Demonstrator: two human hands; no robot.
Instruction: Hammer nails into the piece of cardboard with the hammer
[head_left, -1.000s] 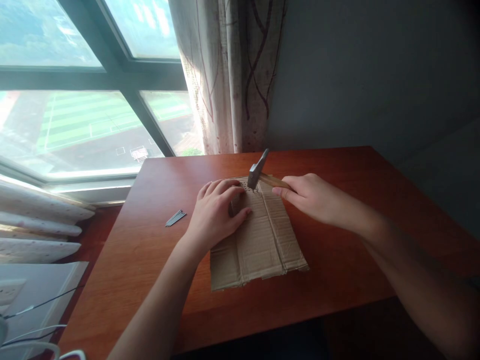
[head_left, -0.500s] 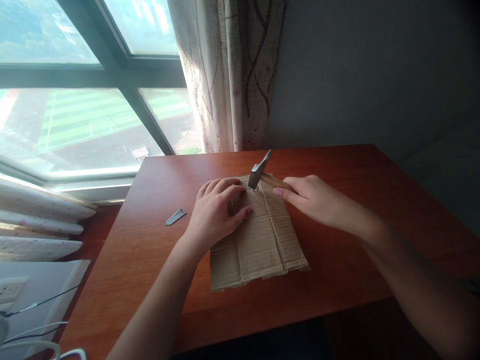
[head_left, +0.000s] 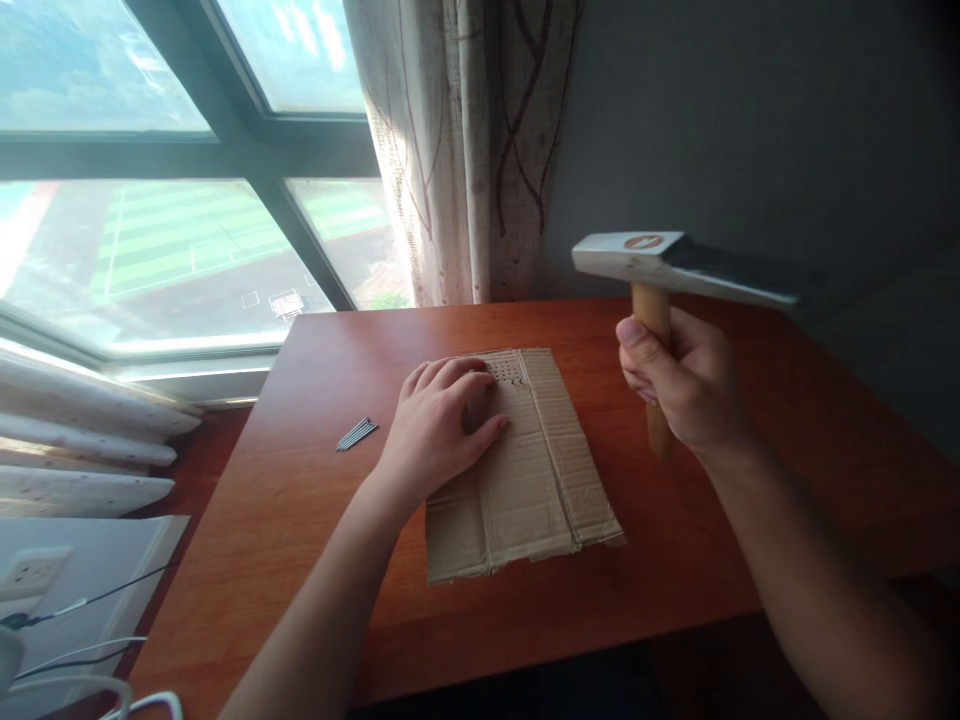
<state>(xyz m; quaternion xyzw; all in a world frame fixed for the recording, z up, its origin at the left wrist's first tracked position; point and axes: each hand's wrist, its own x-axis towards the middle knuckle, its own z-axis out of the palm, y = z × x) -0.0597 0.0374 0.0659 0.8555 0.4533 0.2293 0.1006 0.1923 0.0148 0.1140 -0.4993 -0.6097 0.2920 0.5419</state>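
Note:
A flattened piece of corrugated cardboard [head_left: 525,470] lies on a reddish wooden table [head_left: 315,500]. Near its far edge is a cluster of small dark nail heads or holes [head_left: 506,372]. My left hand [head_left: 439,425] rests on the cardboard's left part, fingers curled down beside that cluster, holding nothing I can make out. My right hand [head_left: 686,385] is raised to the right of the cardboard and gripped round the wooden handle of a hammer [head_left: 675,265]. The hammer's metal head is level, well above the table.
A small bundle of loose nails [head_left: 356,433] lies on the table left of my left hand. A curtain [head_left: 480,150] and a large window [head_left: 150,180] stand behind the table. A grey wall is on the right. A socket and cables [head_left: 45,590] sit at lower left.
My right hand has lifted the hammer off the cardboard's far edge and swung it up and to the right. My left hand stays on the cardboard.

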